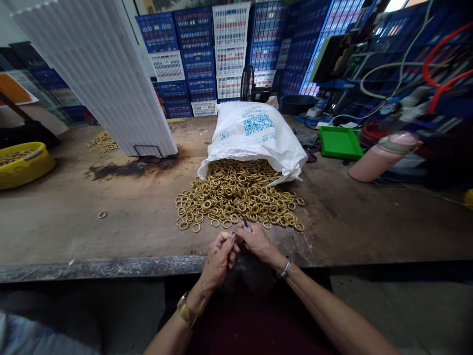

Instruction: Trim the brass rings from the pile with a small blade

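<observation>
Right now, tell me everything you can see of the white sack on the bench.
The white sack, apparently woven plastic, lies on its side on the workbench, rumpled and bulging, with blue print including a QR code. Its open mouth faces the camera; brass-coloured rings lie inside and spill out.

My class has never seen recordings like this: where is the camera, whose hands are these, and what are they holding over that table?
There is one picture, from a camera worn on a person's head, looking forward and down. No robot is involved: the left hand, with a watch behind it, and the right hand, with a bracelet, are that person's own.

The left hand pinches a small gold-coloured piece, perhaps a ring, mostly hidden. The right holds a small dark-tipped tool; its type is unclear.

On the table, gold-coloured rings spill from a white sack. A yellow basin stands at far left, a green tray right of the sack.
</observation>
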`<state>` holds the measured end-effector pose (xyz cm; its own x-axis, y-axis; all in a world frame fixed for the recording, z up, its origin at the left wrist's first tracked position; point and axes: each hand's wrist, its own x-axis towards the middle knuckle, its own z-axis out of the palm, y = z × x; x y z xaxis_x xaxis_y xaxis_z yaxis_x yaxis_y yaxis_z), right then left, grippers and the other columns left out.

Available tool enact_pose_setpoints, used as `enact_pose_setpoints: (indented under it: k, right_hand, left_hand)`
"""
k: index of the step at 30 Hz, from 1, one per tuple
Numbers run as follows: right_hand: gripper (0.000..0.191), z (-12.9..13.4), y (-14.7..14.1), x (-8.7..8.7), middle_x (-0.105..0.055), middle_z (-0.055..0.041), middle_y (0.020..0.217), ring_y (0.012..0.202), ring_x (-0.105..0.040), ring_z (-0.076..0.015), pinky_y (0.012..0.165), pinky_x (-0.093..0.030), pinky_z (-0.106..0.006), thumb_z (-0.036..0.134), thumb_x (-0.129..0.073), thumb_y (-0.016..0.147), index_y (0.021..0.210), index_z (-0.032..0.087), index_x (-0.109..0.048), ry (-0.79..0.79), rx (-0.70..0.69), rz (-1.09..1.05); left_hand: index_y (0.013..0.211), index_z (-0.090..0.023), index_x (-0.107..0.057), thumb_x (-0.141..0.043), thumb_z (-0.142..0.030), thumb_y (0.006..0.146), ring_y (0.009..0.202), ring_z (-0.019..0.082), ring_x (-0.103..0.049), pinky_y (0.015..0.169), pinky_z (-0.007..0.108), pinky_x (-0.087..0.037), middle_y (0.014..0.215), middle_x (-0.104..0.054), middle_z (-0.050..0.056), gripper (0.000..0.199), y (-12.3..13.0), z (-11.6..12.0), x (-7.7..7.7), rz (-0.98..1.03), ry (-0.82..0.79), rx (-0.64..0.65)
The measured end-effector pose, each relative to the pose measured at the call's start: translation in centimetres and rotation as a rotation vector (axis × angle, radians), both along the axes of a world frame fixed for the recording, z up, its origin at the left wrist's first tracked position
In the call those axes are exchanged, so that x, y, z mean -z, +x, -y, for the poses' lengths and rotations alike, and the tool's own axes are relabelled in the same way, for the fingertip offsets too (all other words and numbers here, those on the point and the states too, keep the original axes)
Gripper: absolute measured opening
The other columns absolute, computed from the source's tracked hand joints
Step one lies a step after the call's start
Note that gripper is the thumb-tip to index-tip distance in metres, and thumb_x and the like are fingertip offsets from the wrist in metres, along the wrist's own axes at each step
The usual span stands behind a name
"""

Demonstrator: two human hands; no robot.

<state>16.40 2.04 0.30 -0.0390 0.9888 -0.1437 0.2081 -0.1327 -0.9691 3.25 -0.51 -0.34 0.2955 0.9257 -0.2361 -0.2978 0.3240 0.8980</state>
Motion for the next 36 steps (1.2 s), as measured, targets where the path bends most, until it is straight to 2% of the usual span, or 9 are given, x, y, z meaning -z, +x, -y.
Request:
enact_pose_setpoints:
  k: [2, 4, 8, 10, 17, 24, 29, 33, 36]
  right_hand:
    - [0.015, 0.0, 0.1, 0.3, -0.043, 0.0054, 0.049, 0.044, -0.036, -0.0071, 0.043, -0.029, -0.019, 0.029, -0.047, 0.072, 0.065, 0.016, -0.052, 0.064, 0.046, 0.105]
    - [0.015, 0.3, 0.3, 0.4, -0.045, 0.004, 0.051, 0.048, -0.038, -0.0081, 0.047, -0.03, -0.019, 0.025, -0.045, 0.073, 0.062, 0.016, -0.051, 0.152, 0.017, 0.23]
    - [0.013, 1.2, 0.5, 0.6, -0.051, 0.002, 0.055, 0.051, -0.043, -0.0089, 0.05, -0.029, -0.02, 0.013, -0.042, 0.07, 0.062, 0.017, -0.052, 0.329, -0.242, 0.406]
    - [0.014, 1.5, 0.6, 0.6, -0.054, 0.0015, 0.058, 0.052, -0.045, -0.009, 0.05, -0.029, -0.019, 0.009, -0.042, 0.068, 0.064, 0.017, -0.053, 0.363, -0.297, 0.446]
    - [0.015, 1.4, 0.4, 0.3, -0.056, 0.0005, 0.059, 0.053, -0.047, -0.0099, 0.052, -0.029, -0.02, 0.009, -0.042, 0.068, 0.066, 0.018, -0.054, 0.365, -0.314, 0.517]
    - [0.016, 0.9, 0.9, -0.3, -0.06, -0.0012, 0.064, 0.057, -0.05, -0.0112, 0.053, -0.029, -0.021, 0.015, -0.041, 0.074, 0.071, 0.018, -0.057, 0.272, -0.43, 0.666]
    - [0.021, -0.5, 1.0, -0.1, -0.063, -0.0049, 0.073, 0.064, -0.054, -0.0138, 0.057, -0.03, -0.022, 0.018, -0.041, 0.077, 0.087, 0.017, -0.058, 0.236, -0.299, 0.917]
    - [0.021, -1.6, -0.4, 0.4, -0.064, -0.0051, 0.083, 0.073, -0.057, -0.0144, 0.06, -0.032, -0.022, 0.025, -0.041, 0.081, 0.097, 0.019, -0.054, 0.288, -0.198, 0.916]
    - [0.022, -2.0, -1.5, 0.3, -0.064, -0.0062, 0.089, 0.077, -0.058, -0.0166, 0.06, -0.032, -0.023, 0.031, -0.043, 0.082, 0.099, 0.02, -0.052, 0.312, -0.177, 0.94]
  left_hand:
    - [0.075, -0.017, -0.044, -0.053, -0.045, 0.075, 0.039, 0.002, -0.034, 0.033, 0.014, -0.024, 0.064, -0.052, -0.004, 0.029, 0.0, 0.0, -0.1, 0.01, -0.009, -0.016]
    - [0.074, -0.018, -0.043, -0.054, -0.046, 0.074, 0.039, 0.002, -0.034, 0.033, 0.013, -0.024, 0.065, -0.053, -0.003, 0.03, -0.1, -0.1, -0.2, 0.0, -0.009, -0.037]
    - [0.073, -0.017, -0.045, -0.054, -0.047, 0.073, 0.037, 0.002, -0.032, 0.033, 0.014, -0.025, 0.061, -0.052, -0.004, 0.032, -0.2, -0.2, -0.1, -0.03, 0.018, -0.053]
    - [0.074, -0.017, -0.045, -0.054, -0.048, 0.073, 0.036, 0.002, -0.032, 0.033, 0.014, -0.025, 0.06, -0.051, -0.004, 0.032, -0.4, -0.2, 0.1, -0.046, 0.035, -0.053]
    - [0.07, -0.017, -0.045, -0.05, -0.049, 0.075, 0.032, 0.003, -0.029, 0.033, 0.015, -0.023, 0.044, -0.04, -0.008, 0.033, -0.7, -0.2, -0.3, -0.15, 0.093, 0.001]
    - [0.066, -0.016, -0.045, -0.051, -0.047, 0.076, 0.034, 0.002, -0.029, 0.034, 0.015, -0.022, 0.046, -0.04, -0.007, 0.033, -0.9, 0.4, -0.7, -0.185, 0.146, 0.003]
    - [0.07, -0.016, -0.047, -0.052, -0.041, 0.078, 0.038, 0.003, -0.035, 0.036, 0.016, -0.027, 0.058, -0.05, -0.003, 0.026, -1.0, 1.5, -2.3, 0.021, 0.086, 0.118]
    - [0.071, -0.016, -0.046, -0.056, -0.037, 0.075, 0.045, 0.004, -0.041, 0.036, 0.016, -0.028, 0.08, -0.059, 0.003, 0.023, -1.2, 1.2, -2.7, 0.207, -0.058, 0.036]
    - [0.067, -0.015, -0.046, -0.059, -0.033, 0.072, 0.048, 0.006, -0.045, 0.037, 0.017, -0.031, 0.081, -0.06, 0.004, 0.023, -1.6, 0.8, -2.2, 0.226, -0.126, -0.048]
